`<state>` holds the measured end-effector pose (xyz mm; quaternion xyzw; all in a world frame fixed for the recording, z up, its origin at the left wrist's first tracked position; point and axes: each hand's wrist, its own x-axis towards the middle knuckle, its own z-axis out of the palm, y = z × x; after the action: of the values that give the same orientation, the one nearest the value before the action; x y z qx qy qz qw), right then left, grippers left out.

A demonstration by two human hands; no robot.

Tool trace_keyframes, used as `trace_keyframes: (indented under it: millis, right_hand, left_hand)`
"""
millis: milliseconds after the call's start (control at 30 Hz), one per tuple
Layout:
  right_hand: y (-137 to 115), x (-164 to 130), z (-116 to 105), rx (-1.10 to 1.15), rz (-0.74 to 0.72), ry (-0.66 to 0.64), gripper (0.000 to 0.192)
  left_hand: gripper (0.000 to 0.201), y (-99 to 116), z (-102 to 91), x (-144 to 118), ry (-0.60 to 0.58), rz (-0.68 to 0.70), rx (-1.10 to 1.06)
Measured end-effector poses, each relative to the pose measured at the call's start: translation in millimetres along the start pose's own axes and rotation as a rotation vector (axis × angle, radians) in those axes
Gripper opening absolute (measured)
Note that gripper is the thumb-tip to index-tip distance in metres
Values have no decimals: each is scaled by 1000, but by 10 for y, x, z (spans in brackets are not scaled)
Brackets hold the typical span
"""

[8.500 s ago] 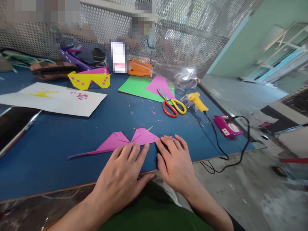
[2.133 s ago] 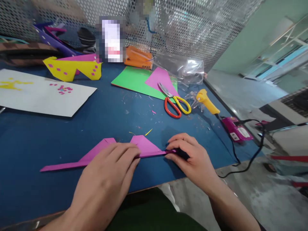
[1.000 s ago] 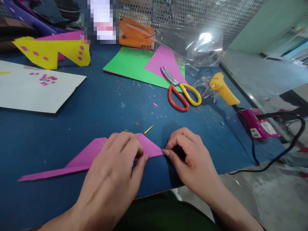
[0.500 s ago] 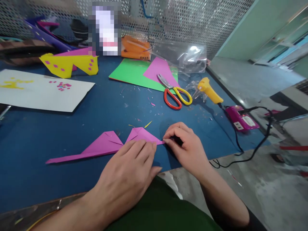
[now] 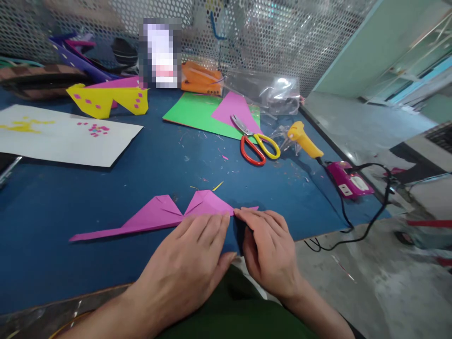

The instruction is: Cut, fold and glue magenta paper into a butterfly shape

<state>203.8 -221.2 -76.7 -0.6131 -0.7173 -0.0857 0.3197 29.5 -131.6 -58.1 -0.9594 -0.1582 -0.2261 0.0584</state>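
A folded pink paper piece (image 5: pixel 158 218) lies flat on the blue table (image 5: pixel 106 193) near its front edge, with two triangular peaks and a long thin tail pointing left. My left hand (image 5: pixel 192 256) rests palm down, its fingertips pressing the lower edge of the right peak. My right hand (image 5: pixel 270 249) lies flat beside it, fingers pressing the paper's right tip, part of which sticks out past the fingers.
Red and yellow scissors (image 5: pixel 256 143) lie on a green sheet (image 5: pixel 194 115) with a pink triangle. A yellow glue gun (image 5: pixel 303 140) and pink power strip (image 5: pixel 349 181) with black cord sit right. A white sheet (image 5: pixel 67 136) and yellow paper shape (image 5: pixel 106 101) lie left.
My right hand has gone from pinching the paper's right tip to lying flat on it. My left hand stays pressed on the right peak.
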Motion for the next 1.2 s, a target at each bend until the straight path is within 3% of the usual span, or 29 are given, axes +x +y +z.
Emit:
trace_keyframes:
  millis: [133, 333, 533, 867, 1200]
  right_hand:
    - [7, 7, 13, 2, 21, 2, 33]
    - [33, -54, -7, 7, -2, 16, 42]
    - [8, -69, 15, -60, 5, 12, 39]
    - [14, -54, 64, -95, -27, 61, 41]
    - [14, -11, 70, -134, -60, 96, 37]
  left_hand:
    - [38, -8, 3, -33, 55, 8, 28]
    - [42, -17, 18, -30, 53, 6, -7]
    - [43, -9, -1, -19, 73, -15, -10]
    - [45, -161, -88, -254, 102, 7, 65]
    - [48, -177, -18, -367, 116, 10, 79]
